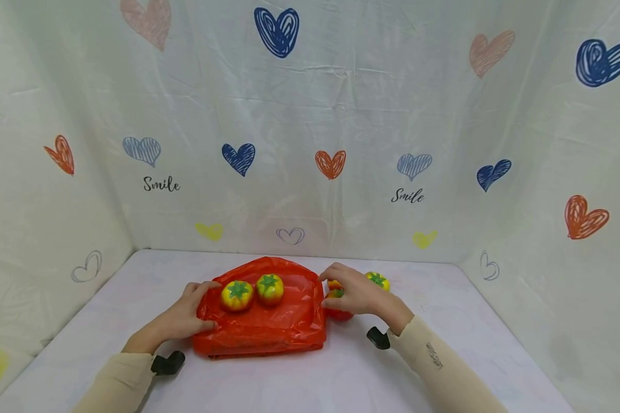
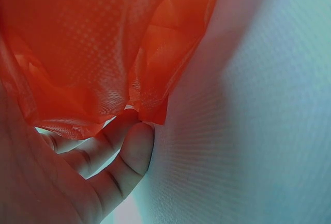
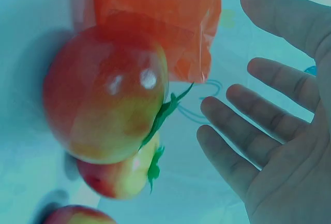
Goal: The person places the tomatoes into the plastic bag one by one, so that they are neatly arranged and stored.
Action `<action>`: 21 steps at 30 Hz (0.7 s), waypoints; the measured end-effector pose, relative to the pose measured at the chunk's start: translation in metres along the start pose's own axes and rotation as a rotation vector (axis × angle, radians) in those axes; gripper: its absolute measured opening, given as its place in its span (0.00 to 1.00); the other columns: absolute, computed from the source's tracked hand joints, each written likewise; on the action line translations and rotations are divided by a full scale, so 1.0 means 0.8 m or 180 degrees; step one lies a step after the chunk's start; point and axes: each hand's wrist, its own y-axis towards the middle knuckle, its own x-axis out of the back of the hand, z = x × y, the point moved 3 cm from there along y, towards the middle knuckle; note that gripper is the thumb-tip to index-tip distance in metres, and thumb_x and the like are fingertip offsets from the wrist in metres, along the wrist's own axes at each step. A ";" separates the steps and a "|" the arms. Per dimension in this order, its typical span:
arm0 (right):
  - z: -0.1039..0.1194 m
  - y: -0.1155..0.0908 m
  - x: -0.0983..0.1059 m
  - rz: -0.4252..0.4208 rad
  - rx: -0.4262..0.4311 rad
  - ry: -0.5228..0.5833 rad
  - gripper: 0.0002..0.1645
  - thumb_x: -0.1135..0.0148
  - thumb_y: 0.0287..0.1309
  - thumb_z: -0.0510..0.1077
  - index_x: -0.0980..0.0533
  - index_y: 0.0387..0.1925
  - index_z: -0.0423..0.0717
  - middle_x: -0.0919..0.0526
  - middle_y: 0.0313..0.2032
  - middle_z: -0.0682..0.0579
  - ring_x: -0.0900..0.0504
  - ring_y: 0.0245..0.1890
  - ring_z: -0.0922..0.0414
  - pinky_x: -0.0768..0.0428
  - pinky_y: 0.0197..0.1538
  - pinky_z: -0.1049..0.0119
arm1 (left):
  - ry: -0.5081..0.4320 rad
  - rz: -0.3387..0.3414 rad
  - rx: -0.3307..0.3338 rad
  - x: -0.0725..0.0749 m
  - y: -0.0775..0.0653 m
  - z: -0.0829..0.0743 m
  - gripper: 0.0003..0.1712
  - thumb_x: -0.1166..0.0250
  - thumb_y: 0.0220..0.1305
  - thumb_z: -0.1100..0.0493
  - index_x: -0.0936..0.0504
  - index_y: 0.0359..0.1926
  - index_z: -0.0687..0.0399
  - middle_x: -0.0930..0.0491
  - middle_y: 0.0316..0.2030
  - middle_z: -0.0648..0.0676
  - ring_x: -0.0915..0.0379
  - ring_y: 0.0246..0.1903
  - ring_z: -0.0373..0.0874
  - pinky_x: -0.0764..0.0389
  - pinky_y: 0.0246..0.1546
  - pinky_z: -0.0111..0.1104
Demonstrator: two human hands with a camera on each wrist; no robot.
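A red plastic bag (image 1: 294, 315) lies on the table. Two yellow-red tomatoes, one on the left (image 1: 237, 296) and one on the right (image 1: 270, 289), sit on top of it. My left hand (image 1: 191, 310) is at the bag's left side, thumb and fingers spread apart. In the left wrist view its fingertips touch the lower edge of the bag (image 2: 103, 43). My right hand (image 1: 356, 291) is over the right edge, partly covering tomatoes beside the bag. In the right wrist view, this hand (image 3: 279, 115) holds nothing, fingers spread, near a large-looking red-yellow tomato (image 3: 103, 94) with green leaves.
Another tomato (image 1: 378, 281) lies behind my right wrist, on the white table (image 1: 423, 367). A white curtain (image 1: 361, 115) printed with hearts encloses the table at the back and sides. A black strap end (image 1: 168, 363) sticks out at my left cuff.
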 end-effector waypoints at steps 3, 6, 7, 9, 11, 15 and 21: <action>-0.006 -0.005 0.001 -0.0023 -0.0030 -0.0005 0.27 0.32 0.52 0.53 0.26 0.54 0.51 0.26 0.52 0.54 0.26 0.52 0.50 0.22 0.50 0.56 | -0.0008 0.0000 0.0002 0.000 0.000 0.000 0.46 0.26 0.45 0.59 0.39 0.64 0.50 0.42 0.54 0.65 0.36 0.52 0.62 0.23 0.44 0.54; -0.013 -0.010 0.001 -0.0065 -0.0079 -0.0023 0.26 0.32 0.53 0.53 0.25 0.53 0.52 0.26 0.52 0.54 0.27 0.52 0.52 0.21 0.49 0.57 | -0.0028 0.0006 0.0009 0.000 0.000 0.000 0.46 0.26 0.45 0.59 0.39 0.64 0.50 0.43 0.54 0.65 0.36 0.52 0.62 0.22 0.43 0.53; -0.015 -0.012 0.002 -0.0084 -0.0095 -0.0016 0.25 0.33 0.53 0.53 0.25 0.52 0.53 0.26 0.52 0.54 0.27 0.52 0.53 0.21 0.49 0.57 | -0.0035 0.0009 0.0010 0.000 0.000 0.000 0.46 0.26 0.45 0.59 0.39 0.64 0.50 0.43 0.55 0.65 0.36 0.52 0.62 0.22 0.43 0.53; -0.021 -0.017 0.003 -0.0139 -0.0104 0.0002 0.24 0.33 0.53 0.52 0.25 0.52 0.54 0.26 0.52 0.54 0.27 0.52 0.54 0.21 0.49 0.58 | -0.0044 0.0016 0.0012 0.000 0.000 0.000 0.46 0.26 0.45 0.59 0.39 0.64 0.50 0.43 0.55 0.64 0.36 0.52 0.61 0.22 0.43 0.53; -0.026 -0.021 0.005 -0.0191 -0.0115 0.0018 0.24 0.33 0.53 0.51 0.24 0.52 0.55 0.25 0.52 0.55 0.27 0.52 0.55 0.22 0.49 0.59 | -0.0047 0.0014 0.0016 -0.001 0.000 0.000 0.46 0.26 0.45 0.59 0.39 0.64 0.50 0.43 0.54 0.64 0.36 0.52 0.61 0.22 0.43 0.53; -0.035 -0.029 0.009 -0.0277 -0.0172 0.0080 0.27 0.31 0.52 0.50 0.25 0.55 0.52 0.26 0.51 0.54 0.25 0.49 0.52 0.22 0.45 0.61 | -0.0055 0.0013 0.0020 -0.001 0.000 0.000 0.46 0.25 0.44 0.59 0.39 0.64 0.49 0.43 0.55 0.65 0.36 0.52 0.62 0.22 0.43 0.53; -0.048 -0.039 0.013 -0.0366 -0.0211 0.0111 0.29 0.29 0.50 0.51 0.25 0.54 0.49 0.25 0.50 0.51 0.25 0.43 0.51 0.21 0.45 0.55 | -0.0055 -0.0006 0.0014 -0.001 0.000 0.001 0.46 0.25 0.44 0.59 0.39 0.64 0.49 0.42 0.55 0.64 0.36 0.52 0.61 0.22 0.43 0.53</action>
